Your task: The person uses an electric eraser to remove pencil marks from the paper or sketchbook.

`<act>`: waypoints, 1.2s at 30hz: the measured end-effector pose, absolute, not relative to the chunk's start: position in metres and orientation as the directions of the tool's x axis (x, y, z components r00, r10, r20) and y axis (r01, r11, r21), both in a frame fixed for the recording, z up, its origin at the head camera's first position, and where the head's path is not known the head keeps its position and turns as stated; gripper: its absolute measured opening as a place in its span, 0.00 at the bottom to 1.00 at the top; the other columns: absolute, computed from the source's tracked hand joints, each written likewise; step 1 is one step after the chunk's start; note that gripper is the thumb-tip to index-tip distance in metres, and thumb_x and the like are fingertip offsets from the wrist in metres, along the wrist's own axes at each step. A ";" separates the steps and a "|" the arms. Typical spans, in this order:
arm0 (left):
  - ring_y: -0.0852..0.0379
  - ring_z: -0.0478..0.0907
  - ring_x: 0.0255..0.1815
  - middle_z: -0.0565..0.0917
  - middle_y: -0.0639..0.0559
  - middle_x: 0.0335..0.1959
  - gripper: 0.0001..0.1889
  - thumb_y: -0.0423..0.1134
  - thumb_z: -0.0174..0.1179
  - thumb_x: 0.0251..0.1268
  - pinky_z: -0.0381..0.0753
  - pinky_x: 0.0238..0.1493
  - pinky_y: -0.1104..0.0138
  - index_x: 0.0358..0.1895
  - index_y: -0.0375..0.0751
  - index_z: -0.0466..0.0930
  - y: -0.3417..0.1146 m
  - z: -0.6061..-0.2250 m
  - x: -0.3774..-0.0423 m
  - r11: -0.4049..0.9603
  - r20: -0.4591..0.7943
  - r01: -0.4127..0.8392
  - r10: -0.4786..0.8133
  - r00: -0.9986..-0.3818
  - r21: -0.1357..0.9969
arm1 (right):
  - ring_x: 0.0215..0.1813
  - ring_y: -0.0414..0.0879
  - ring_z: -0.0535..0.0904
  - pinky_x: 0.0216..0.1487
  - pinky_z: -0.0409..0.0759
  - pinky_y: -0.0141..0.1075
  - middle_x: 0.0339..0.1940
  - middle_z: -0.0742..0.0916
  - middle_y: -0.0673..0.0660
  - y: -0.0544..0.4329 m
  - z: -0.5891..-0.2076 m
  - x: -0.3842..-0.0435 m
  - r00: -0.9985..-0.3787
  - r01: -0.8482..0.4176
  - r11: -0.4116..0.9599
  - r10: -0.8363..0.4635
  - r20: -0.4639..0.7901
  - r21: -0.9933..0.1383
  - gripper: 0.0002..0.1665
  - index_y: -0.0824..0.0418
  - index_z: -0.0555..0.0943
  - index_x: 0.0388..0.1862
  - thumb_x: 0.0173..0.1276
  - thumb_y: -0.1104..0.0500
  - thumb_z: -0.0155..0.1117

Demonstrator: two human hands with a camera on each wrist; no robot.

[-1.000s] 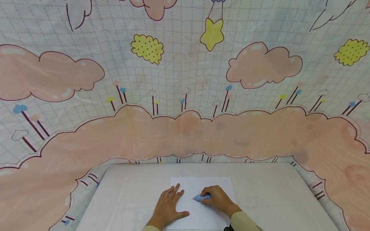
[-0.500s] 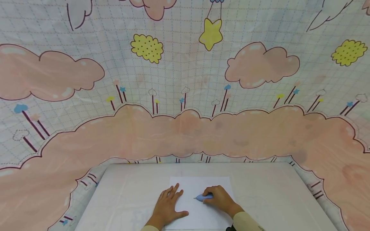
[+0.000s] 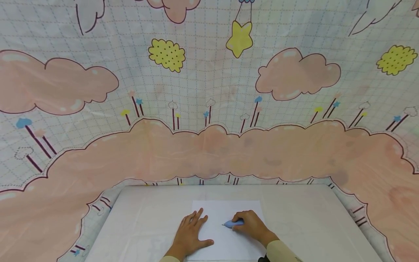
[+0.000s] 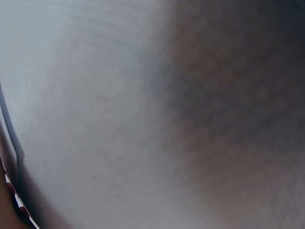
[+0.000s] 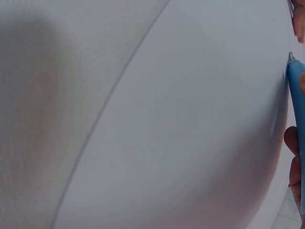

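Observation:
A sheet of white paper [image 3: 226,209] lies on the white table. My left hand [image 3: 189,234] rests on its left side, fingers spread and thumb pointing right. On the right side, my right hand [image 3: 253,226] grips a thick light-blue pen-like tool [image 3: 234,223] by its body. Its short metal tip points left, right at the paper's surface. The right wrist view shows the blue tool [image 5: 296,90] at the right edge with fingers around it, and part of the paper [image 5: 181,95]. The left wrist view is mostly blurred.
The pale tabletop [image 3: 144,207] extends on both sides of the paper. Behind and around it hangs a cloth backdrop [image 3: 183,153] printed with pink clouds and stars. A small black object [image 3: 263,258] shows beside the right sleeve.
My right hand has slid a little to the right across the paper, taking the blue tool with it. The left hand stays in place.

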State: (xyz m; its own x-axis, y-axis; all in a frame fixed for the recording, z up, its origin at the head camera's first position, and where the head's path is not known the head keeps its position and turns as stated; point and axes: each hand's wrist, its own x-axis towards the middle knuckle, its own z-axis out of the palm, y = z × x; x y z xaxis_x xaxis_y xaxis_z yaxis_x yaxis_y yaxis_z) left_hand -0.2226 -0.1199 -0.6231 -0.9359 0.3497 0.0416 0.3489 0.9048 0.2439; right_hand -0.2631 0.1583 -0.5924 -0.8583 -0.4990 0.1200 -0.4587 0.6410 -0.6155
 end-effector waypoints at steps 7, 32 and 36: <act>0.44 0.60 0.75 0.58 0.51 0.79 0.52 0.84 0.45 0.48 0.59 0.73 0.46 0.71 0.53 0.68 -0.119 -0.623 -0.222 0.906 0.057 0.348 0.345 -0.937 0.242 | 0.46 0.43 0.86 0.49 0.85 0.38 0.39 0.90 0.46 0.163 -0.594 -0.265 -0.856 -0.463 0.637 -0.501 0.125 -0.616 0.08 0.53 0.88 0.35 0.55 0.56 0.78; 0.43 0.58 0.76 0.58 0.50 0.79 0.51 0.82 0.48 0.49 0.58 0.73 0.45 0.72 0.52 0.68 -0.122 -0.623 -0.224 0.895 0.053 0.358 0.357 -0.933 0.268 | 0.49 0.46 0.86 0.51 0.83 0.38 0.43 0.90 0.50 0.193 -0.614 -0.250 -0.966 -0.258 0.606 -0.163 0.200 -0.752 0.14 0.49 0.86 0.40 0.55 0.60 0.77; 0.44 0.59 0.76 0.58 0.51 0.79 0.51 0.83 0.47 0.49 0.58 0.73 0.46 0.72 0.52 0.68 -0.122 -0.622 -0.224 0.895 0.060 0.359 0.356 -0.932 0.263 | 0.45 0.44 0.85 0.47 0.83 0.34 0.42 0.89 0.51 0.207 -0.613 -0.248 -0.987 -0.149 0.593 -0.039 0.157 -0.791 0.16 0.49 0.86 0.42 0.54 0.63 0.77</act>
State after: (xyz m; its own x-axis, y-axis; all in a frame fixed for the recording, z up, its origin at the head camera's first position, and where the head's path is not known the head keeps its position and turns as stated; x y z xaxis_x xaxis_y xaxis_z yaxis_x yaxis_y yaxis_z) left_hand -0.2241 -0.1217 -0.6222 -0.9324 0.3564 0.0605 0.3593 0.8953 0.2634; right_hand -0.2480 0.2067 -0.6132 -0.9868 -0.0387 0.1571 -0.1492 0.5931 -0.7911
